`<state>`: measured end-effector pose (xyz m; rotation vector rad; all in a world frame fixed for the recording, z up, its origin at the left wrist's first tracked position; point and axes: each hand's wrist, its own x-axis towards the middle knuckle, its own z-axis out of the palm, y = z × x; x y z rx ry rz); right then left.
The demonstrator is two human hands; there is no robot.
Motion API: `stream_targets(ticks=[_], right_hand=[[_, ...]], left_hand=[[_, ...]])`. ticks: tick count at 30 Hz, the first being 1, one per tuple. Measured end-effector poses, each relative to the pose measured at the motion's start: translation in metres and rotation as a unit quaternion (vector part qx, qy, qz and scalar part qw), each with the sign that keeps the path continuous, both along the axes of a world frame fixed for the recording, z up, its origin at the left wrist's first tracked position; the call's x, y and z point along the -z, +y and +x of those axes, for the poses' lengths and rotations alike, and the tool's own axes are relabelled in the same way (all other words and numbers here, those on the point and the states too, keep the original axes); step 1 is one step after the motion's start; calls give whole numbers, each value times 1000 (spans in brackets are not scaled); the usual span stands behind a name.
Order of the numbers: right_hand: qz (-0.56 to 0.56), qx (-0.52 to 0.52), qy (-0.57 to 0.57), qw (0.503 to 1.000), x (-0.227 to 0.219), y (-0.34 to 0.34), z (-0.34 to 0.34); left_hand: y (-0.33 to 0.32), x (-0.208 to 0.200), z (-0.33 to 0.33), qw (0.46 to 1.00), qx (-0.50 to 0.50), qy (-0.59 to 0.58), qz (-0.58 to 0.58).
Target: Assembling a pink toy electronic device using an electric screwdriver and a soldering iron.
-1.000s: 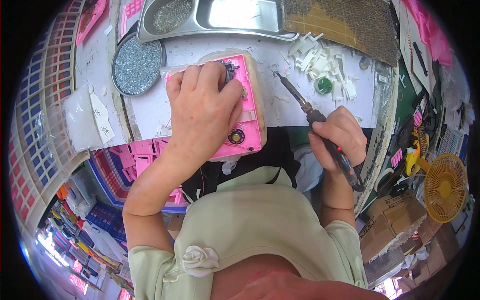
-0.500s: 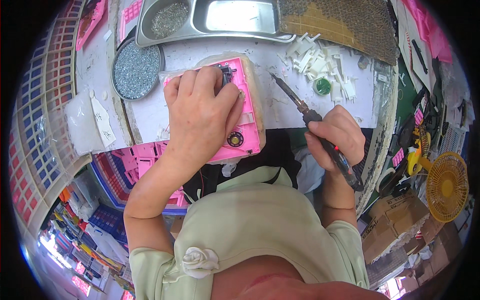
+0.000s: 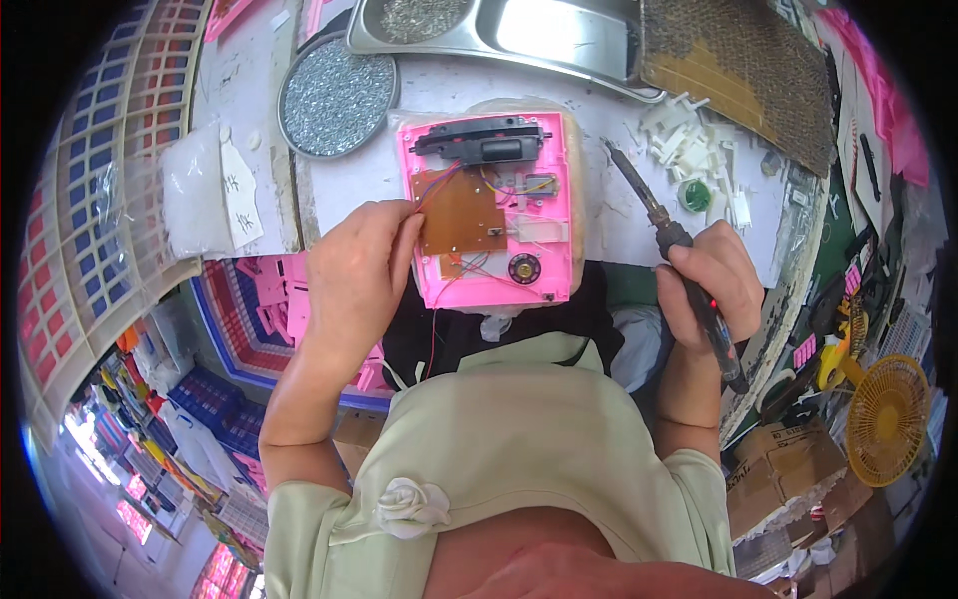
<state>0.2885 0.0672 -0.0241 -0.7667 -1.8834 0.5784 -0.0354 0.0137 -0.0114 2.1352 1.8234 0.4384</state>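
A pink plastic housing point(image 3: 559, 285) lies on a pale, plastic-wrapped pad at the table's front edge. Inside it are a brown circuit board point(image 3: 464, 215), a black mechanism point(image 3: 489, 140) across the far end, a small round speaker point(image 3: 524, 268) and thin coloured wires. My left hand point(image 3: 361, 265) is at the housing's left side, thumb and fingers pinched together by the board's edge. Red and blue wires run toward these fingertips, but what they grip is hidden. In my right hand point(image 3: 720, 280) is a soldering iron point(image 3: 671, 232), its tip pointing up and left, apart from the housing.
Beyond the housing stand a round dish point(image 3: 339, 97) of small metal parts and a steel tray point(image 3: 559, 45). White plastic pieces point(image 3: 689, 140) and a green solder spool point(image 3: 694, 196) lie at right. A crate point(image 3: 239, 339) of pink parts sits below left; a yellow fan point(image 3: 886, 419) is far right.
My left hand has drawn back from over the housing to its left edge, uncovering the board and mechanism. My right hand still holds the soldering iron. The whole view has shifted.
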Motion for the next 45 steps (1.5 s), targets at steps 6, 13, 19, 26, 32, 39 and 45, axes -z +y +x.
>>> stream_targets(ticks=[6, 13, 19, 26, 32, 39, 45], right_hand=[[14, -11, -7, 1000, -9, 3, -11], [-15, 3, 4, 1000, -16, 4, -24], [-274, -41, 8, 961, -20, 10, -73], [-219, -63, 75, 971, -2, 27, -117], [-171, -78, 22, 982, -4, 19, -105], [-32, -12, 28, 999, 2, 29, -119], [-91, -24, 39, 995, 3, 29, -120]], left_hand=[[17, 5, 5, 999, -21, -41, 25], [34, -10, 4, 987, 51, -107, 113], [36, 21, 25, 879, -72, -464, -80], [37, 26, 36, 735, -116, -655, -131], [39, 24, 30, 727, -121, -659, -151], [38, 22, 26, 775, -89, -604, -164], [39, 13, 22, 853, -87, -495, -143]])
